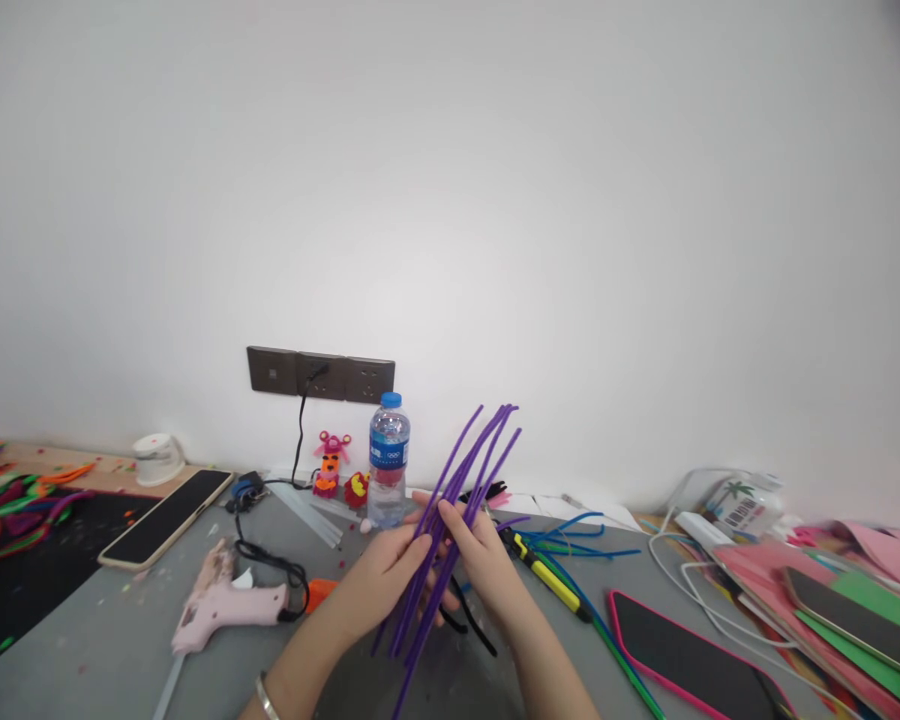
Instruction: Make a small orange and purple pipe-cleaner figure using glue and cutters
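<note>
Both my hands hold a bundle of several long purple pipe cleaners above the grey table. My left hand grips the bundle from the left, fingers curled round the stems. My right hand pinches the same stems from the right, thumb across them. The tips fan out up and to the right; the lower ends reach down toward the table's front edge. A bracelet is on my left wrist.
A pink glue gun with a black cord lies at left, near a phone. A water bottle and small craft figures stand by the wall socket. Blue pipe cleaners, yellow-handled cutters, a pink-edged phone and coloured foam sheets lie right.
</note>
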A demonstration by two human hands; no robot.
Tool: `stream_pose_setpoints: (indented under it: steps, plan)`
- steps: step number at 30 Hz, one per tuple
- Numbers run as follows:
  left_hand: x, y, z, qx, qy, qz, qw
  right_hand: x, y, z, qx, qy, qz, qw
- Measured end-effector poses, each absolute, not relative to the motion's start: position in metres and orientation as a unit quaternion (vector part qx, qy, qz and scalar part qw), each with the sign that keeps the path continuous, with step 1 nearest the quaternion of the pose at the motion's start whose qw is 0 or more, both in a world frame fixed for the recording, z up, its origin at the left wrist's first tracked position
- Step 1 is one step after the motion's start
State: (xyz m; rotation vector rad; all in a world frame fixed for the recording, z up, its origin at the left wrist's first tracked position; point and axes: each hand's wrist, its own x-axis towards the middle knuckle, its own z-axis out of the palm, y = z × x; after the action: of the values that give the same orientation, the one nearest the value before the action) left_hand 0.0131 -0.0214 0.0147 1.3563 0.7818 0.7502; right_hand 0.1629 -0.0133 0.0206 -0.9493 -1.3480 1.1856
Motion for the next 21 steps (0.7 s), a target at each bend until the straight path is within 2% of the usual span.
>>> stream_pose_setpoints:
  steps: [9, 21]
  plan:
    - [0.0116, -0.0229, 0.0143, 0.599, 0.332, 0.317, 0.656, 0.1642, -0.0102, 0.0128, -0.407, -0.592, 0.481, 0.502]
    - [0.014, -0.0223, 0.0128, 0.618, 0.335, 0.296, 0.647, 0.1613, -0.0119, 0.0163, -0.394, -0.607, 0.465, 0.51]
